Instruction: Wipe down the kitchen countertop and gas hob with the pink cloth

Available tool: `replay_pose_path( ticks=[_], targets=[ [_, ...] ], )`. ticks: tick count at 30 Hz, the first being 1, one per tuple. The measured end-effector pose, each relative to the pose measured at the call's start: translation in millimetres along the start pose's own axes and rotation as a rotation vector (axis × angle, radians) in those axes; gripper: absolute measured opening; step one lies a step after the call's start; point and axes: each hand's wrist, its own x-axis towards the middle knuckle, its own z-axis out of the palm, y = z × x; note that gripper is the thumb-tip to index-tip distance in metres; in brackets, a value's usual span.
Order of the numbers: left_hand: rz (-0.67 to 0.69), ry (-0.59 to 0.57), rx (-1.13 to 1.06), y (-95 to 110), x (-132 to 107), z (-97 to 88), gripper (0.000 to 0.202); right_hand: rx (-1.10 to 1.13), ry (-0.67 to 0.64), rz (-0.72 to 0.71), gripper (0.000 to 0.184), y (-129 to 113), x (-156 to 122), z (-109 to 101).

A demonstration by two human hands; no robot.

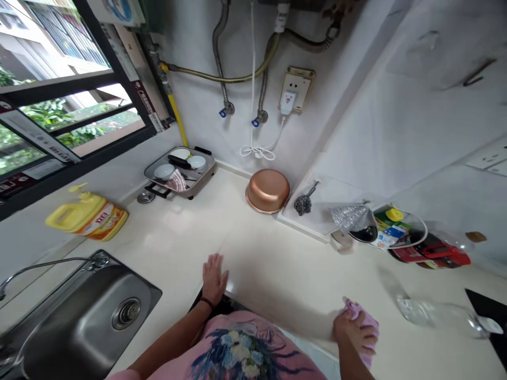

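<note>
Under my right hand [355,335] a pink cloth [370,321] is pressed on the pale countertop [253,258], near the front edge on the right. The fingers spread over the cloth, and part of it shows past them. My left hand [214,278] lies flat on the counter close to its inner corner, fingers stretched forward, holding nothing. A dark band circles the left wrist. To the right of the cloth a clear glass bottle [435,312] lies on its side. An upturned copper-coloured bowl [269,190] rests by the wall ahead.
A steel sink [99,311] is set in the counter at left, with a yellow detergent jug [93,217] behind it. An electric pan [178,171] holding bowls stands in the back corner. Bottles and packets [396,229] line the right wall beside a steel scourer [303,205].
</note>
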Motion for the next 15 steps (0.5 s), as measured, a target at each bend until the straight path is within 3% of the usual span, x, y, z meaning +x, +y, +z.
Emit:
replay_pose_path(
  ticks=[4,8,12,15],
  targets=[
    [-0.175,0.122,0.027,-43.6,-0.9,-34.8,0.065,0.047,-0.007,-0.133,0.075,-100.4,-13.5,17.5],
    [-0.258,0.173,0.051,-63.4,-12.8,-49.4,0.065,0.106,-0.135,-0.348,0.076,-222.0,-46.3,27.1],
    [-0.273,0.153,0.069,-73.7,-21.9,-55.8,0.064,0.203,-0.28,-0.577,0.076,-324.2,-101.9,30.2],
    [-0.288,0.158,0.068,-84.7,-24.0,-62.8,0.064,0.199,-0.422,-0.823,0.074,-366.9,-162.0,23.3]
  ],
)
